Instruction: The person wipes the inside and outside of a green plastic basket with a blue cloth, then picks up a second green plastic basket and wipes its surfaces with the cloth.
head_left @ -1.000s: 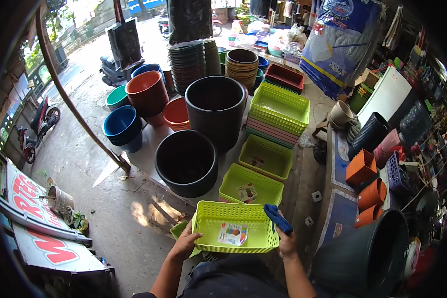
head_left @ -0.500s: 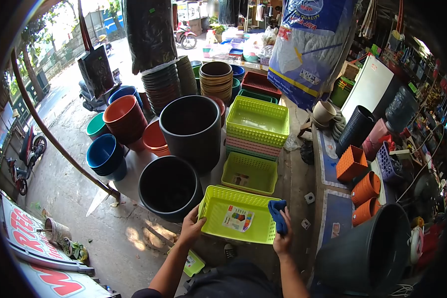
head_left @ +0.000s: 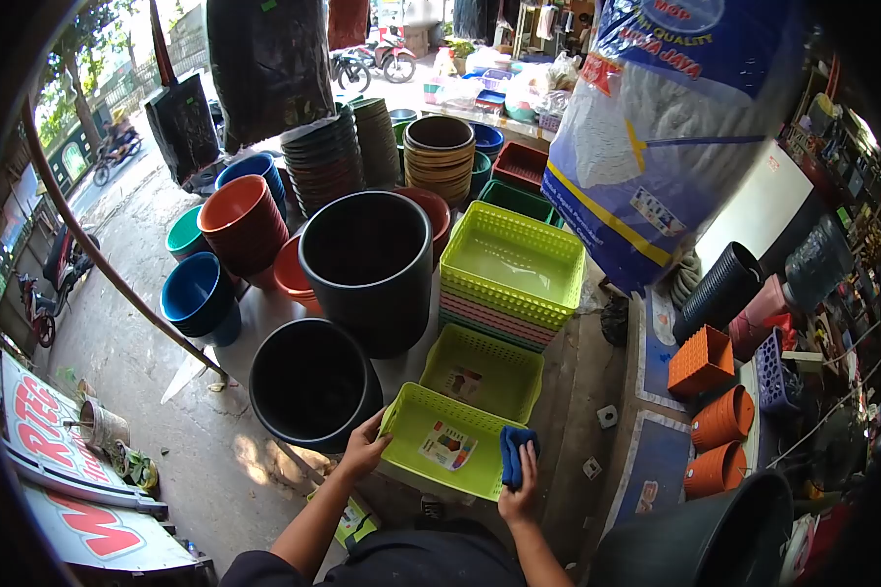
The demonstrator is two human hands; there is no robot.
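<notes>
A lime-green plastic basket (head_left: 431, 416) with a colourful label inside sits at the near edge of the display table. My left hand (head_left: 363, 451) grips its left rim. My right hand (head_left: 519, 497) holds a blue cloth (head_left: 514, 455) against the basket's right rim. Behind it lies a second lime-green basket (head_left: 485, 367), then a tall stack of green and pink baskets (head_left: 509, 264).
Two large black pots (head_left: 308, 382) (head_left: 367, 264) stand left of the baskets, with stacked orange, blue and teal pots (head_left: 235, 230) beyond. A hanging blue-and-white mop bag (head_left: 656, 127) is at upper right. Orange pots (head_left: 719, 416) and a black tub (head_left: 700, 538) crowd the right.
The basket has moved away from me onto the near table edge, over another lime basket. Both hands stayed on its rims. My view has moved forward and the mop bag looms closer.
</notes>
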